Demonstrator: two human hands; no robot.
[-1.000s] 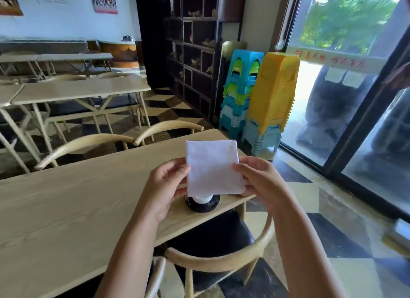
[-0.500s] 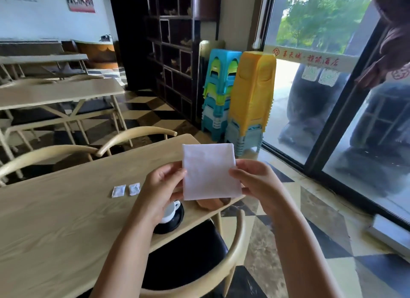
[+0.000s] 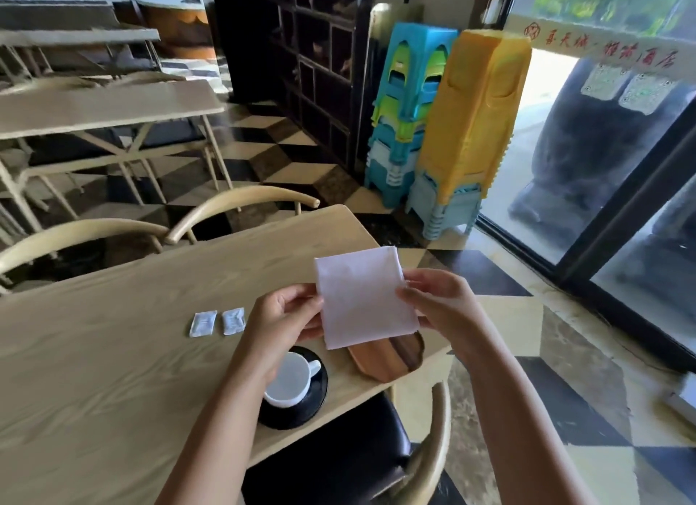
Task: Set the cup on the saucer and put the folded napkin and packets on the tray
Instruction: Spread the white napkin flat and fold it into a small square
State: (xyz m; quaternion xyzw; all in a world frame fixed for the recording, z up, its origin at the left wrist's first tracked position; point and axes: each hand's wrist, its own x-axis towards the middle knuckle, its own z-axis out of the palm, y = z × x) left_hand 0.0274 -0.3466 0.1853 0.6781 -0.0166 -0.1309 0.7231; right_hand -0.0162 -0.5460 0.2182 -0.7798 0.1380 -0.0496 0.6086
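I hold a white folded napkin point(image 3: 363, 297) flat in the air above the table's right end. My left hand point(image 3: 286, 316) pinches its left edge and my right hand point(image 3: 437, 301) pinches its right edge. Under it lies a small brown wooden tray point(image 3: 391, 357), partly hidden by the napkin. A white cup point(image 3: 292, 378) stands upright on a black saucer point(image 3: 312, 403) near the front edge, partly behind my left wrist. Two small white packets point(image 3: 217, 322) lie side by side on the table, left of my left hand.
The light wooden table point(image 3: 113, 354) has curved-back chairs point(image 3: 241, 203) on its far side and a black-seated chair point(image 3: 339, 455) at the near right. Stacked blue and yellow plastic stools point(image 3: 452, 128) stand by a glass door on the right.
The view has swung down and left, bringing the packets, cup, saucer and tray into sight. Both hands still hold the napkin, now a little lower and tilted over the tray.
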